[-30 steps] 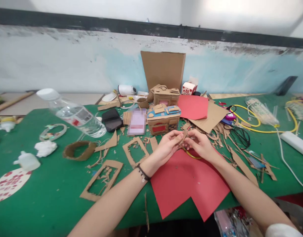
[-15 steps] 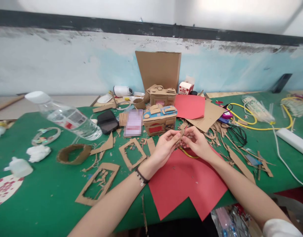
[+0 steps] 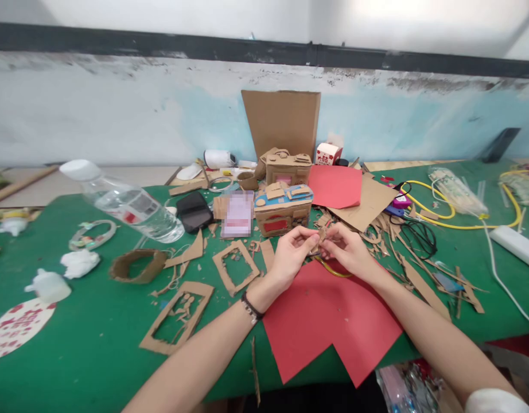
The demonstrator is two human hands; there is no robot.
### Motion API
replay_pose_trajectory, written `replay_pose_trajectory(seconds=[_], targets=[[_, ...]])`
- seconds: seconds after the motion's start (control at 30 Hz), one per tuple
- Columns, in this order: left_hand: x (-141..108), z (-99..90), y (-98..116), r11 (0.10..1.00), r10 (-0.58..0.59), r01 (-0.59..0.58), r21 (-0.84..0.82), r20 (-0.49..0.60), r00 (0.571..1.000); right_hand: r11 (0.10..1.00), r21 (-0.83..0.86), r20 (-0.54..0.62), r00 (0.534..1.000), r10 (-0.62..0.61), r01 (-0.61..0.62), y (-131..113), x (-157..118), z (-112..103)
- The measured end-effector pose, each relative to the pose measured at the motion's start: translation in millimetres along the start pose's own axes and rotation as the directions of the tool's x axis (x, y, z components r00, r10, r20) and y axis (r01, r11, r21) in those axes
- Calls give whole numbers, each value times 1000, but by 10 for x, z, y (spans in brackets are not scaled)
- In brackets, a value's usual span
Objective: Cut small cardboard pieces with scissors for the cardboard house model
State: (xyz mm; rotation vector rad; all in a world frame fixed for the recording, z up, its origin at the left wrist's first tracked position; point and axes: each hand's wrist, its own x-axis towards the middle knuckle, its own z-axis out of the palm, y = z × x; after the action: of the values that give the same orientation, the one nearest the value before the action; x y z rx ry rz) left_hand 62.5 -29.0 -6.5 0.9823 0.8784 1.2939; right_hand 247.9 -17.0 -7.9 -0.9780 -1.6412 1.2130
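Observation:
My left hand (image 3: 294,252) and my right hand (image 3: 346,248) meet above the back part of a red paper sheet (image 3: 325,321). Between their fingertips is a small cardboard piece (image 3: 322,234), which both hands pinch. A yellow curved handle (image 3: 333,269) lies on the sheet just below my fingers. Behind my hands stands a cardboard camera model (image 3: 284,212) with a blue top and a red panel. Another brown cardboard camera (image 3: 288,168) is behind it.
Cardboard frames (image 3: 178,318) and a cardboard ring (image 3: 137,267) lie left on the green table (image 3: 96,367). A water bottle (image 3: 131,203) leans at the left. Cardboard scraps (image 3: 423,284), yellow tubing (image 3: 440,221) and a white power strip (image 3: 516,249) are at the right.
The view has shifted slightly, so most things appear a little farther right. My hands stay together, with the small cardboard piece turned a little between the fingertips.

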Motion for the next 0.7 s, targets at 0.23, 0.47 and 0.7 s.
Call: replay_pose_trajectory(seconds=[0.23,0.47,0.7], targets=[[64,-65,262,959,204,-196,206,-19,979,998,-30,-85,995,-57,55,-61,34,-77],[52,-109,302,850,271,-292,438,111,956,999,43,-56,998,35,-32,-128,47,-74],[80,-89,256,965,110,-127,229,84,990,995,82,-3,998,55,-55,-57,45,2]])
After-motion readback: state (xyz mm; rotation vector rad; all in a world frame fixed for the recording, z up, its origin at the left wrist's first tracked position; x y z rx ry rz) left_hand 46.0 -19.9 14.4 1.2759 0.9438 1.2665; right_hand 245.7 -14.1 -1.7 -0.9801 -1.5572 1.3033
